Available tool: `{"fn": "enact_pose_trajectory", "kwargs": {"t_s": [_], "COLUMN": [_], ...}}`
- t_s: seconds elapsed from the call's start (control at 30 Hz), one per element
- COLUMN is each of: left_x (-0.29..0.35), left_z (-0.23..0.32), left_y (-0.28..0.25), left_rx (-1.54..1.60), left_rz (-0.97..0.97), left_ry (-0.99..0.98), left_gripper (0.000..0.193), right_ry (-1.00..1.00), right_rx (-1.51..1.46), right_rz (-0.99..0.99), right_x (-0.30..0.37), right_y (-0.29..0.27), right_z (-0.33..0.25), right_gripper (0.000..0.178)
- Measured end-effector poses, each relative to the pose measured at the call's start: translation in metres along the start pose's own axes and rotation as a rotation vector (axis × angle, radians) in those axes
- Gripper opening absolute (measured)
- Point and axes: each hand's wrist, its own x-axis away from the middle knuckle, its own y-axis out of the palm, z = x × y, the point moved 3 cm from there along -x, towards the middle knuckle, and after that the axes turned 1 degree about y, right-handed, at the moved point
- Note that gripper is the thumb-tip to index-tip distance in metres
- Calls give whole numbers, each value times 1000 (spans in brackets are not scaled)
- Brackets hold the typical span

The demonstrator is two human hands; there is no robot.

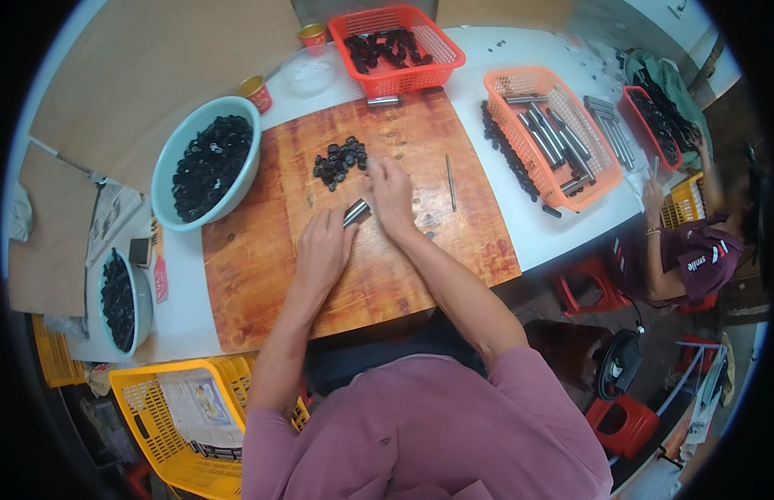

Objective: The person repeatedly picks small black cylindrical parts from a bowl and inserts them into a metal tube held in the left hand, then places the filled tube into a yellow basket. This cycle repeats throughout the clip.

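Observation:
My left hand (322, 248) rests on the wooden board (262, 283), its fingers closed round a short, shiny metal tube (356, 212). The tube's far end sticks out toward my right hand (391, 196). That hand is curled with fingers together, beside a small heap of round black caps (338, 163); whatever is in its fingers is too small or hidden to make out. A thin pointed metal rod (451, 182) lies on the board to the right of my hands. Another metal tube (383, 101) lies at the board's far edge.
Pale green basins of black parts stand at left, one large (250, 167) and one smaller (142, 312). A red basket (403, 81) is behind the board; an orange basket (533, 179) with metal tubes stands right. A yellow crate (149, 442) sits low left. A co-worker (695, 258) sits at right.

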Motion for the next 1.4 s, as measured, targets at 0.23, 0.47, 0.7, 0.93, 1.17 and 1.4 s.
{"fn": "enact_pose_trajectory", "kwargs": {"t_s": [0.23, 0.47, 0.7, 0.93, 1.17, 1.4], "left_x": [23, 34, 33, 36, 35, 37], "left_z": [-25, -21, -22, -28, -22, -21], "left_y": [-4, 1, 3, 8, 7, 8], "left_rx": [1377, 1466, 1533, 1487, 1505, 1386], "left_rz": [-31, -55, 1, 23, 48, 15], "left_ry": [-897, -959, -985, -926, -902, -875], "left_gripper": [30, 42, 38, 37, 35, 35], "right_ry": [-53, -105, -45, -34, -45, -89], "right_rx": [-22, 51, 35, 41, 75, 140], "right_rz": [-11, -69, -118, -150, -167, -170], "right_x": [1, 3, 4, 6, 5, 5], "right_y": [3, 0, 0, 1, 1, 3], "right_z": [11, -1, -2, -8, -6, -6], "right_gripper": [35, 36, 36, 35, 35, 35]}}
